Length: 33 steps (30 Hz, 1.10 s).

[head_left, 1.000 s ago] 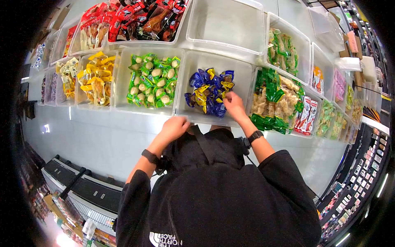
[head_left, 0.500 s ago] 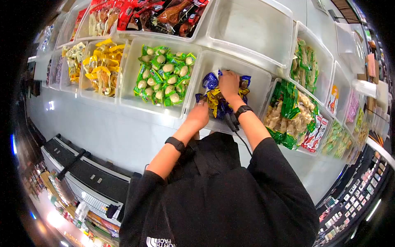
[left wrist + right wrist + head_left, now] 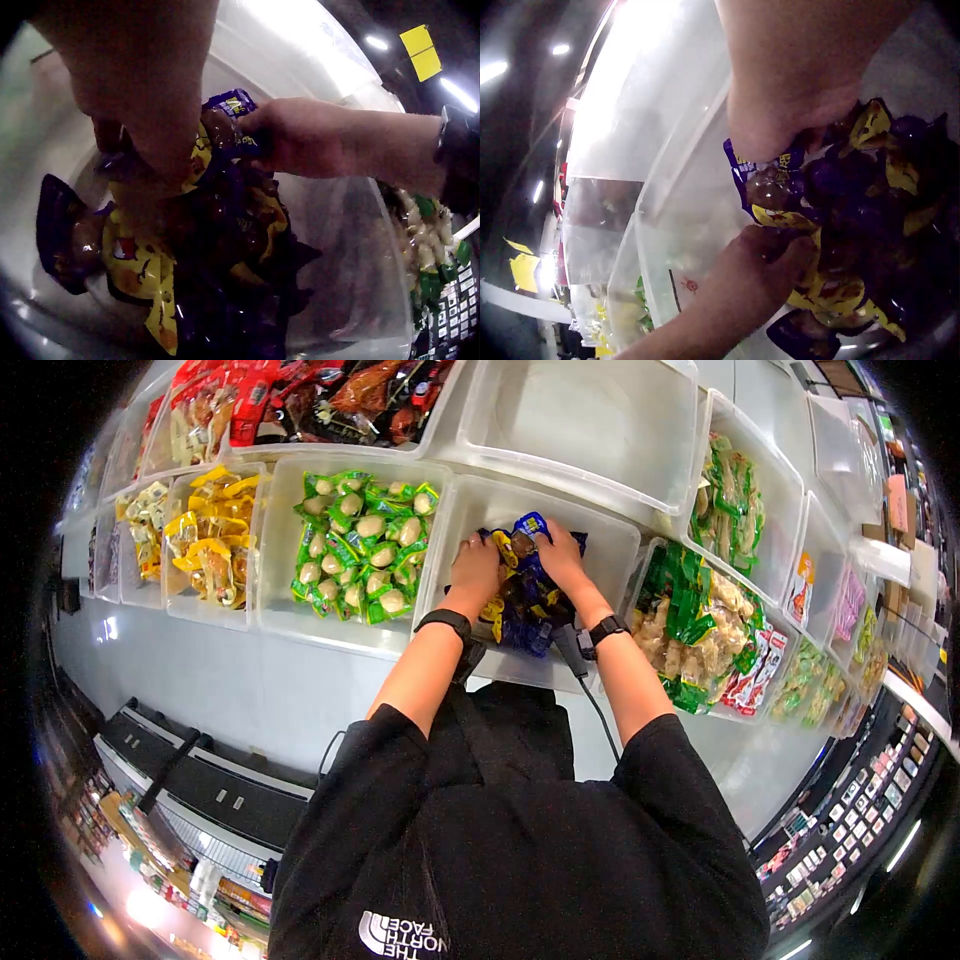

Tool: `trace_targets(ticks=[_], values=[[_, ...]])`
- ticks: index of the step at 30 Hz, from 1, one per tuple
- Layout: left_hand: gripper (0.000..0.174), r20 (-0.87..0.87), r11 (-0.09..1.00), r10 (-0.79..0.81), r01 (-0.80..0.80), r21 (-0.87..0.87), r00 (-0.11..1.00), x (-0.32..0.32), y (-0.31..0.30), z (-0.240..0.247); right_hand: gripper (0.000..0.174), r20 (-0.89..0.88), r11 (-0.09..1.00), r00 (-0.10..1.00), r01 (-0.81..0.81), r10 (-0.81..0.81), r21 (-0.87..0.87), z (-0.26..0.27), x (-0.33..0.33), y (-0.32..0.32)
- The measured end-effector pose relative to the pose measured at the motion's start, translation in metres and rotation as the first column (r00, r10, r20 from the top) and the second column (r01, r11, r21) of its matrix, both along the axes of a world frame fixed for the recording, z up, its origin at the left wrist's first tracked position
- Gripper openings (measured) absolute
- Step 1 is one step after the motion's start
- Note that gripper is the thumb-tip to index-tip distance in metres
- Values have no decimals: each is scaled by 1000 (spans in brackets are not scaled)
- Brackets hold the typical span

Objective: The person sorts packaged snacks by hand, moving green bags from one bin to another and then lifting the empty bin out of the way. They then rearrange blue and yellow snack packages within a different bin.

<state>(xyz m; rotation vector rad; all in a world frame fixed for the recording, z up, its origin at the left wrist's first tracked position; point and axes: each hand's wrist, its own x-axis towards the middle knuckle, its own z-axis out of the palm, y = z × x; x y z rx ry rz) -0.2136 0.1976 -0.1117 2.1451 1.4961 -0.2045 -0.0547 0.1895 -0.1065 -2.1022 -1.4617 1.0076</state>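
Note:
Both hands are among blue-and-yellow snack packets point(image 3: 525, 605) heaped in a clear plastic bin point(image 3: 608, 555). My left hand point(image 3: 474, 572) reaches into the left of the heap, its fingers curled on a yellow-and-blue packet point(image 3: 784, 217). On the other side, my right hand point(image 3: 563, 560) pinches a blue packet point(image 3: 530, 523) at the heap's far edge. The hands are a short way apart, with packets between them. In the left wrist view one packet point(image 3: 64, 236) lies at the bin's left side. Some fingertips are hidden by packets.
A bin of green egg packets point(image 3: 365, 545) adjoins on the left, with yellow packets point(image 3: 212, 535) beyond it. Green-and-tan packets point(image 3: 700, 625) stand to the right. Behind are red packets point(image 3: 340, 400) and a bare clear bin point(image 3: 585, 420).
My left hand has moved from the bin's front left edge forward into the heap. My right hand has gone from over the packets to the heap's far edge. The head view has shifted.

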Motion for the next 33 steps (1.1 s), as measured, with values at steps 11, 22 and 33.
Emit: trace_targets(ticks=[11,22,33], values=[[33,-44,983,-100,92,-160,994,5,19,8,20,-273,887,851,460,-449,-27,-11,-4,-9],[41,-95,905,-424,424,-20,901,-19,-3,-4,20,-763,488,-263,637,-590,-597,6,-76,-39],[24,-166,890,-448,456,17,879,-31,-17,9,13,-816,865,367,411,-447,-289,-68,-79,-31]])
